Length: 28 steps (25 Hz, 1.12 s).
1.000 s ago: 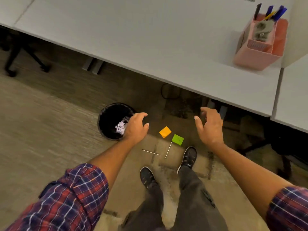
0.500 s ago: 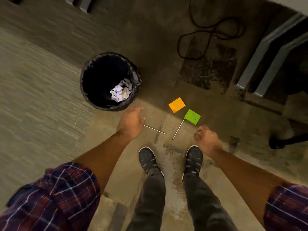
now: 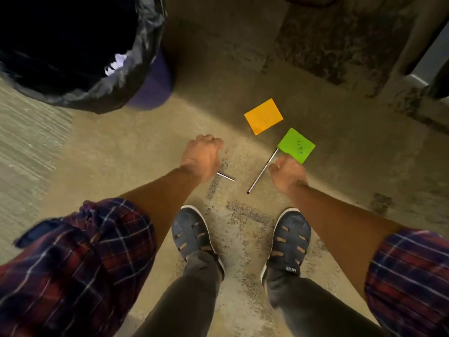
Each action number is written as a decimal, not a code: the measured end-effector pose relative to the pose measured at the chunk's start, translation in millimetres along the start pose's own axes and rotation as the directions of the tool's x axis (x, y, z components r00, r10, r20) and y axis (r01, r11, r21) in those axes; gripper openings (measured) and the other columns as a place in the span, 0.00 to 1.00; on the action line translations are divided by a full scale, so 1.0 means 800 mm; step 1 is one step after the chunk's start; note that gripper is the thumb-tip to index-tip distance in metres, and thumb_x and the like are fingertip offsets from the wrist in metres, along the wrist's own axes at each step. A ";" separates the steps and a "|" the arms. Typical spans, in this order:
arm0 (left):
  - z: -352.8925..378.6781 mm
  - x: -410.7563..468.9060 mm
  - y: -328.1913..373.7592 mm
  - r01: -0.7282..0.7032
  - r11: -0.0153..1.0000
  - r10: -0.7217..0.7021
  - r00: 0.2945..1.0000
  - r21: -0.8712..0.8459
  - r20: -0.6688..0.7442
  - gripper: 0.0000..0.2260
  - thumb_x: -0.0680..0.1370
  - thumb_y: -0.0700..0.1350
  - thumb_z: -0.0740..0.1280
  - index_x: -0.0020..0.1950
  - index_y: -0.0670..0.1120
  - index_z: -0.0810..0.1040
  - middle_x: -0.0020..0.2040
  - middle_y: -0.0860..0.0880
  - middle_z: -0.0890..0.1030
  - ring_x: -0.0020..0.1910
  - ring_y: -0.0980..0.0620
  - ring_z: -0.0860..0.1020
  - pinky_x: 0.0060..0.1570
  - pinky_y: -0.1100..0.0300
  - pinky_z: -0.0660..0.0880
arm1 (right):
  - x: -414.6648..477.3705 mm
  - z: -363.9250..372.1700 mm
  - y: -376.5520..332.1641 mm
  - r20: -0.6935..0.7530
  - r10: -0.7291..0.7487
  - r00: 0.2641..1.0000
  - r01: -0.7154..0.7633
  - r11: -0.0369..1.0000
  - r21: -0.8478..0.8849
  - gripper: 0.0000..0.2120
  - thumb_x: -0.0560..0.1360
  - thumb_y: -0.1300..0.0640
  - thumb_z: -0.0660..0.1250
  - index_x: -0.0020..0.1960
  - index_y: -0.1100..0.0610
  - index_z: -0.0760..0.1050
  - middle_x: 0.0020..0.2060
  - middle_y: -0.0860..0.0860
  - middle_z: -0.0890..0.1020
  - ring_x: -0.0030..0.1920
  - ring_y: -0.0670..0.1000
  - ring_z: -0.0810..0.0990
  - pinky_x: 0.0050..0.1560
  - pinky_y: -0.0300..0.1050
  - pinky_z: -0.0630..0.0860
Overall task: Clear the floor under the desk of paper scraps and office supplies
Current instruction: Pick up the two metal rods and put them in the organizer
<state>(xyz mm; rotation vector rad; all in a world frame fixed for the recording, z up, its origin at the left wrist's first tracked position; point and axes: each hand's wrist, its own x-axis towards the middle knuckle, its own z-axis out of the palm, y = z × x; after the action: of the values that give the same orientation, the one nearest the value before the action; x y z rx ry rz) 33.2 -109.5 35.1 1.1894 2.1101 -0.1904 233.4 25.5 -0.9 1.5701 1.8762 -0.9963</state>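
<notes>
Hands low over the floor (image 3: 136, 147), we reach for the scraps. Our left hand (image 3: 202, 155) is curled into a loose fist above one thin silver stick (image 3: 226, 176); only the stick's end shows past the wrist, and we cannot tell whether the fingers already grip it. Our right hand (image 3: 288, 175) is half curled, thumb and fingers narrow, just beside a second, longer stick (image 3: 263, 171) that lies slanted between the two hands; contact is unclear. Just beyond the right hand lies a green note (image 3: 296, 145) with small writing, its near corner at the fingertips and touching the long stick's far end. An orange note (image 3: 263, 116) lies a little farther out, close to the green one but apart from it. Far beyond the left hand stands a bin (image 3: 145, 76) lined with a black bag, crumpled white paper (image 3: 116, 64) visible inside. Our shoes (image 3: 192, 229) stand behind both hands.
</notes>
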 end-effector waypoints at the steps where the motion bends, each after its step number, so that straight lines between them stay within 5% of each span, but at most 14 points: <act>1: 0.011 0.013 0.000 -0.028 0.999 0.027 1.000 0.037 0.011 0.17 0.79 0.49 0.69 0.68 0.50 0.77 0.63 0.46 0.79 0.65 0.43 0.75 0.66 0.49 0.72 | 0.016 0.011 0.002 -0.004 0.011 1.000 -0.011 1.000 -0.006 0.18 0.82 0.49 0.61 0.63 0.62 0.76 0.63 0.63 0.81 0.64 0.64 0.79 0.60 0.51 0.75; 5: 0.058 0.032 -0.004 -0.170 0.969 0.153 0.982 0.180 0.108 0.20 0.77 0.55 0.72 0.66 0.50 0.76 0.63 0.47 0.79 0.64 0.45 0.74 0.62 0.50 0.70 | 0.055 0.048 0.003 -0.049 0.083 0.995 -0.082 0.997 0.012 0.22 0.80 0.44 0.65 0.62 0.61 0.77 0.62 0.62 0.81 0.65 0.63 0.79 0.60 0.51 0.76; 9: 0.100 0.028 -0.010 -0.313 0.843 0.245 0.948 0.439 0.204 0.19 0.77 0.46 0.70 0.68 0.50 0.75 0.67 0.47 0.78 0.67 0.44 0.75 0.62 0.49 0.71 | 0.070 0.063 -0.001 -0.102 0.168 0.980 -0.161 0.984 0.075 0.22 0.77 0.43 0.71 0.61 0.61 0.79 0.61 0.60 0.83 0.65 0.61 0.81 0.62 0.49 0.77; 12: 0.104 0.025 -0.017 -0.294 0.827 0.215 0.953 0.479 0.214 0.19 0.77 0.43 0.70 0.67 0.48 0.75 0.65 0.45 0.79 0.63 0.43 0.76 0.61 0.46 0.73 | 0.065 0.063 -0.008 -0.104 0.165 0.981 -0.154 0.983 0.101 0.16 0.79 0.50 0.69 0.59 0.61 0.81 0.61 0.60 0.84 0.64 0.60 0.82 0.62 0.48 0.78; 15: 0.089 0.020 -0.020 -0.219 0.906 0.170 0.972 0.363 0.162 0.13 0.80 0.43 0.66 0.65 0.47 0.75 0.55 0.45 0.81 0.54 0.45 0.80 0.55 0.48 0.76 | 0.043 0.051 -0.015 -0.118 0.082 0.990 -0.058 0.979 0.194 0.06 0.78 0.54 0.69 0.44 0.56 0.78 0.52 0.60 0.86 0.55 0.60 0.85 0.55 0.47 0.78; 18: 0.058 0.002 -0.013 0.019 0.992 -0.005 0.994 -0.121 0.113 0.06 0.83 0.42 0.64 0.60 0.44 0.75 0.40 0.48 0.79 0.39 0.48 0.79 0.38 0.54 0.77 | 0.009 0.024 -0.023 -0.133 0.049 0.990 -0.003 0.945 0.327 0.06 0.76 0.56 0.70 0.40 0.54 0.76 0.42 0.58 0.87 0.43 0.57 0.84 0.41 0.41 0.76; 19: 0.046 -0.006 -0.007 0.125 0.920 -0.088 0.989 -0.370 0.115 0.06 0.84 0.41 0.65 0.59 0.42 0.77 0.40 0.47 0.80 0.38 0.48 0.80 0.37 0.55 0.78 | -0.003 0.014 -0.028 -0.134 0.040 0.990 0.009 0.938 0.347 0.05 0.75 0.56 0.70 0.41 0.55 0.78 0.41 0.57 0.87 0.41 0.56 0.83 0.37 0.39 0.73; 21: 0.016 -0.027 0.011 0.293 0.539 -0.247 0.951 -0.790 0.184 0.08 0.82 0.35 0.66 0.61 0.38 0.78 0.47 0.41 0.83 0.43 0.43 0.82 0.41 0.51 0.80 | -0.029 -0.007 -0.041 -0.115 0.012 0.993 0.034 0.921 0.387 0.05 0.76 0.56 0.71 0.42 0.54 0.78 0.41 0.57 0.87 0.40 0.55 0.83 0.38 0.40 0.72; 23: -0.022 -0.049 0.036 0.367 0.243 -0.322 0.904 -0.898 0.282 0.12 0.81 0.33 0.68 0.64 0.38 0.78 0.52 0.39 0.82 0.47 0.42 0.83 0.41 0.49 0.82 | -0.059 -0.032 -0.057 -0.100 -0.023 0.995 0.064 0.900 0.431 0.06 0.76 0.56 0.71 0.41 0.53 0.77 0.41 0.59 0.86 0.39 0.56 0.83 0.40 0.43 0.74; 28: -0.113 -0.093 0.092 0.300 0.158 -0.270 0.930 -0.941 0.251 0.04 0.80 0.36 0.70 0.51 0.44 0.82 0.44 0.44 0.83 0.38 0.46 0.83 0.37 0.54 0.81 | -0.139 -0.112 -0.104 -0.123 -0.120 0.985 0.167 0.837 0.521 0.07 0.76 0.61 0.71 0.41 0.53 0.76 0.35 0.55 0.85 0.39 0.61 0.86 0.42 0.49 0.80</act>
<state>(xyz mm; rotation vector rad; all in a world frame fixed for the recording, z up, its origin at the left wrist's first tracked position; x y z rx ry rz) 72.0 -79.7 165.0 -0.0486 1.7700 0.8988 183.4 21.9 156.6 1.8084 1.8961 -1.6532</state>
